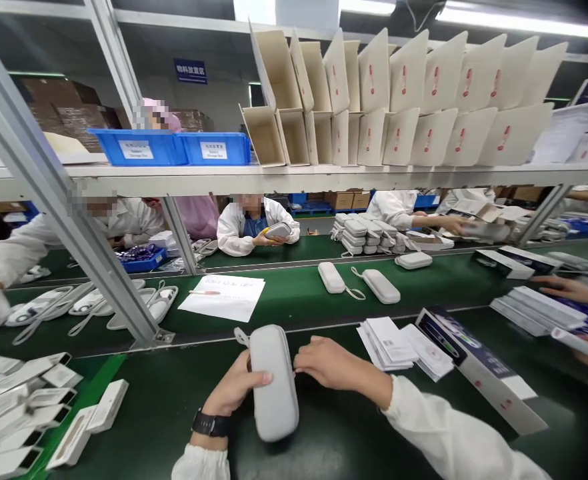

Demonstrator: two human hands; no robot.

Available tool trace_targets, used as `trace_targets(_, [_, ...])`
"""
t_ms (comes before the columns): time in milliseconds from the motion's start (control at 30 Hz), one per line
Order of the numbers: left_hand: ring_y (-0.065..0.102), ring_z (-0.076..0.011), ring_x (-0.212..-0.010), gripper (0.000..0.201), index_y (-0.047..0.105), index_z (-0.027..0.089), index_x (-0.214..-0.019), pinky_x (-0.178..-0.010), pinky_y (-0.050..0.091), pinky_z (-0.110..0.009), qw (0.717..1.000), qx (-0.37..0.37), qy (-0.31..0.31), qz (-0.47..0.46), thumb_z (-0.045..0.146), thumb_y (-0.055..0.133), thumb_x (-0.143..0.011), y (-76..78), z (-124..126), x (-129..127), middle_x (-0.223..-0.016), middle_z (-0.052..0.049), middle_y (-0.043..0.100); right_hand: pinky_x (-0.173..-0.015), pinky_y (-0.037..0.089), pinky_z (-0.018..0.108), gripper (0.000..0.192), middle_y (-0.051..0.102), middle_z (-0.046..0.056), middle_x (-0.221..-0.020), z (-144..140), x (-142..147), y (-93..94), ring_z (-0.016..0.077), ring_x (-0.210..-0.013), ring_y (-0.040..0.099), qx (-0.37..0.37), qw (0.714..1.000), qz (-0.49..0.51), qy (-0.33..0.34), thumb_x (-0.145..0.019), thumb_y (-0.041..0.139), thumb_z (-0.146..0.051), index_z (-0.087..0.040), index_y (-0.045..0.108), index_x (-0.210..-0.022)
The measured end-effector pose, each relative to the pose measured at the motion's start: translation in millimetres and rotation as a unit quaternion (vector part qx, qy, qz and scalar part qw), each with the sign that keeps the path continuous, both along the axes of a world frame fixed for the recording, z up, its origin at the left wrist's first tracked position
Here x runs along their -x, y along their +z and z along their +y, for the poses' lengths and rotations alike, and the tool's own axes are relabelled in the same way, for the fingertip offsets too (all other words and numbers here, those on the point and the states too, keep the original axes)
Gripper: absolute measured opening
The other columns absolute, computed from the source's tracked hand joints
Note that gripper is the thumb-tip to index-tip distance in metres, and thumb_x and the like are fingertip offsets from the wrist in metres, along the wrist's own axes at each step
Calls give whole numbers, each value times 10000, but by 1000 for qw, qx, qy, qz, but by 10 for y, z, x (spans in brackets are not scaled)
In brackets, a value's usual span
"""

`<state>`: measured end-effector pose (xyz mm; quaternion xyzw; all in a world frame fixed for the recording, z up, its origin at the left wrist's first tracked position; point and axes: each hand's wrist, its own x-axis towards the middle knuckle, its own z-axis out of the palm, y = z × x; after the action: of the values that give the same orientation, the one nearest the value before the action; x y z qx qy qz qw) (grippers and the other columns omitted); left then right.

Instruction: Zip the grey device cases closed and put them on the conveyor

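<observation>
A pale grey zippered case (pixel 274 393) stands tilted above the dark green bench, its wrist strap (pixel 241 338) sticking out at the upper left. My left hand (pixel 234 383) grips the case from the left, thumb across its front. Against the right edge, along the zip seam, my right hand (pixel 324 363) has its fingers pinched together; whatever lies between the fingertips is hidden. Right of that hand lie white leaflets (pixel 387 341) and a long printed box (pixel 479 367).
White small boxes (pixel 14 407) lie at the left. Similar cases (pixel 331 277) rest on the green conveyor (pixel 284 300) behind, near a paper sheet with a pen (pixel 223 297). A metal post (pixel 74 193) slants at the left. Overhead, a shelf (pixel 214 181) holds open cartons. Co-workers sit opposite; another person's hands (pixel 574 290) reach in at right.
</observation>
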<state>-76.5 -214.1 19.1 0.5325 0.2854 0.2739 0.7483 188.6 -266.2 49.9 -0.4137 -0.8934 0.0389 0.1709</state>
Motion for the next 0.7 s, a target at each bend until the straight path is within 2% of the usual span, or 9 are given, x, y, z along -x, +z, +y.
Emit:
trace_targets(67, [643,-192,-812,724,679,126,-1064,-713,504,-274,993,22,-115,-3,242,975,-414,-21,-79,17,-936,-51,707,-712,323,286,200,659,-6,-773,34,-92,238,122,-664,526,-29,999,-15,-13,-989,462,-176,-206,632,-888])
trace_targets(100, [645,-196,-829,745,679,136,-1073,-732,505,-278,989,29,-145,-6,211,974,-392,-37,-116,16,-948,-46,707,-713,323,294,209,653,5,-765,33,-132,339,128,-668,528,-41,999,-14,-28,-986,457,-177,-197,630,-869])
trace_targets(133, [648,-203,-861,756,673,146,-1091,-760,508,-285,989,31,-147,-9,192,969,-397,-53,-146,9,-976,-46,708,-720,326,300,218,652,10,-769,12,-156,418,131,-680,535,-42,998,-8,-40,-990,451,-189,-194,627,-862])
trace_targets(200, [649,-211,-905,726,651,161,-1133,-790,516,-300,996,27,-76,-23,228,956,-478,-84,-171,-12,-1024,-56,709,-739,346,300,214,655,7,-789,-103,-133,484,134,-709,554,-9,998,22,-50,-1005,456,-248,-201,619,-874])
trace_targets(300, [645,-204,-868,678,632,150,-1143,-770,524,-304,998,9,42,-39,319,935,-561,-110,-135,-37,-1029,-76,708,-738,389,283,138,672,-1,-874,-381,80,354,135,-742,577,79,989,108,-67,-962,568,-347,-216,607,-974])
trace_targets(400, [639,-192,-833,616,638,148,-1104,-769,528,-303,994,0,101,-50,348,920,-594,-110,-91,-28,-994,-71,705,-656,403,262,294,675,16,-994,-566,339,89,126,-699,550,148,961,205,-108,-894,667,-410,-221,580,-1103])
trace_targets(533, [647,-202,-829,608,641,153,-1087,-763,532,-309,991,12,119,-50,348,923,-584,-100,-88,17,-965,-66,705,-595,382,248,175,631,-4,-880,-521,478,-169,108,-616,483,196,931,284,-114,-968,555,-340,-221,562,-1096])
trace_targets(600, [649,-204,-828,612,642,153,-1094,-769,530,-311,992,11,118,-46,343,923,-584,-109,-88,31,-968,-68,707,-590,369,245,120,585,-19,-813,-459,479,-221,107,-610,470,204,927,297,-105,-988,512,-314,-220,548,-1053])
trace_targets(700, [644,-194,-816,601,646,148,-1104,-771,525,-307,993,6,109,-44,338,915,-601,-133,-77,38,-967,-67,708,-619,378,245,113,572,-13,-814,-414,475,-244,115,-663,499,215,926,300,-75,-1008,465,-307,-213,499,-955])
